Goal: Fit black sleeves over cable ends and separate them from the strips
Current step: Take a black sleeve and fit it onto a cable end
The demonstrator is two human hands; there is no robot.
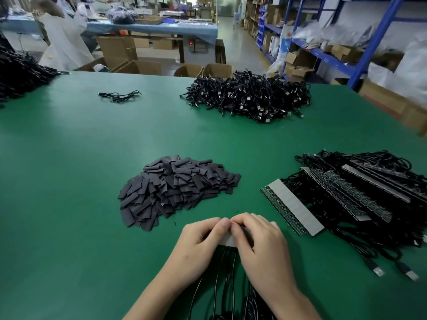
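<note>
Grey strip (227,241): flat, pale, largely hidden; pinched low over the near middle of green table (92,158) between left hand (198,241) and right hand (261,245), fingers of both curled round it, thumb tips side by side on top.
Thin black cables (219,273): trailing from the strip's lower edge toward the viewer.
Black sleeves (175,188): short, flat, matt; loose heap just beyond and left of the hands.
Further strips (298,209): grey-backed, dark-edged, stacked on tangled cable at right.
Cable heap (249,98): far side, well apart.
</note>
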